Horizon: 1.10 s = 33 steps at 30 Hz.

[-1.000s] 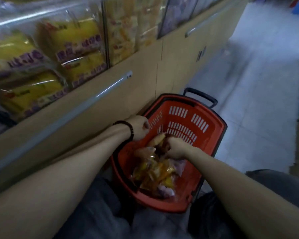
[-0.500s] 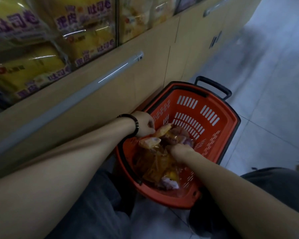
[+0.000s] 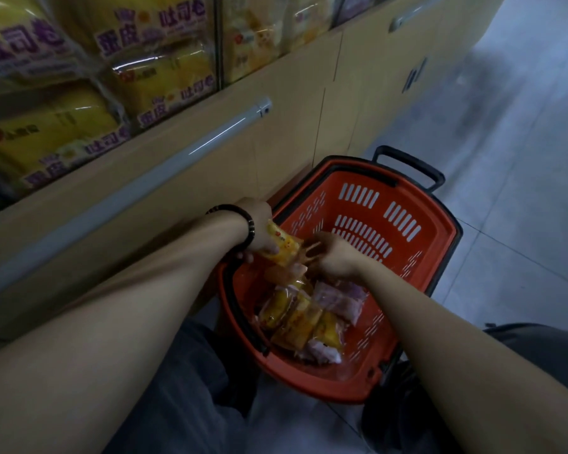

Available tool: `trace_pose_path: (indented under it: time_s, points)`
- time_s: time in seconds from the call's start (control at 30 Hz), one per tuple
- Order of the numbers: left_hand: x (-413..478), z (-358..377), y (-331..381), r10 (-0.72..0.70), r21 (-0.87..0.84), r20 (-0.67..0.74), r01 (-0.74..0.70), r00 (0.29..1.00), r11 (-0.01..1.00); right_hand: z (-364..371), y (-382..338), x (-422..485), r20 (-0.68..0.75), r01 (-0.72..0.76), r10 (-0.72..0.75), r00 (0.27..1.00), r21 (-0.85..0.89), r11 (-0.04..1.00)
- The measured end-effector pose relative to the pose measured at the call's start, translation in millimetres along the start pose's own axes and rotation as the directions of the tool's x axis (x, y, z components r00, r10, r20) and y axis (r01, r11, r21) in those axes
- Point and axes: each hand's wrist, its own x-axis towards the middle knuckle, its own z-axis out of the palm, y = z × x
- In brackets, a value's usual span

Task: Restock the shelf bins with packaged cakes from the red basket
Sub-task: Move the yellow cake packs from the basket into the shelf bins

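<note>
Packets (image 3: 297, 322) lie in the red basket (image 3: 436, 234). Left hand (image 3: 259, 229) grips a yellow cake packet (image 3: 283, 246); right hand (image 3: 336, 257) apparently pinches adjoining wrappers (image 3: 309, 252).

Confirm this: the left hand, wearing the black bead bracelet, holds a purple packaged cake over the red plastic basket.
Wrong colour. In the head view the left hand holds a yellow packaged cake, not a purple one. The black bead bracelet is on that wrist, and the hand is over the red plastic basket.

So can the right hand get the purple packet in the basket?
Probably yes: the purple packet lies uncovered just under the right hand, though that hand is gripping other packets, so it may be full.
</note>
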Motion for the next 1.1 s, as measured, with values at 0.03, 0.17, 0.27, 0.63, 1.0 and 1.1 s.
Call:
trace_pose_path:
  time_s: [0.03,0.17,0.27,0.63,1.0,1.1]
  points:
    - [0.0,-0.9,-1.7,-0.026,0.026,-0.021,0.027,0.999,0.999,9.6,1.0,4.1,-0.001,-0.037,0.037,0.999,-0.107,0.994]
    - [3.4,-0.7,-10.9,-0.112,-0.014,-0.001,0.112,0.994,0.994,51.8,-0.3,11.2,0.026,-0.032,0.046,0.999,-0.403,0.915]
    - [3.4,-3.6,-15.0,-0.129,-0.060,-0.016,0.128,0.991,0.990,73.2,-4.0,11.7,0.028,0.020,-0.005,1.000,-0.584,0.812]
    - [3.7,-12.2,-36.5,-0.083,-0.205,-0.025,0.076,0.996,0.976,20.9,-8.8,5.0,-0.250,0.006,0.008,0.968,0.055,0.998]
    - [-13.9,-15.3,-20.5,-0.024,-0.457,-0.155,-0.050,0.988,0.888,-40.5,-23.8,-75.5,-0.033,0.107,-0.113,0.993,0.648,0.754]
    - [-31.0,-11.5,-7.8,-0.016,-0.581,-0.227,-0.122,0.974,0.804,-49.6,-37.6,-96.9,-0.078,0.181,-0.172,0.982,0.648,0.740]
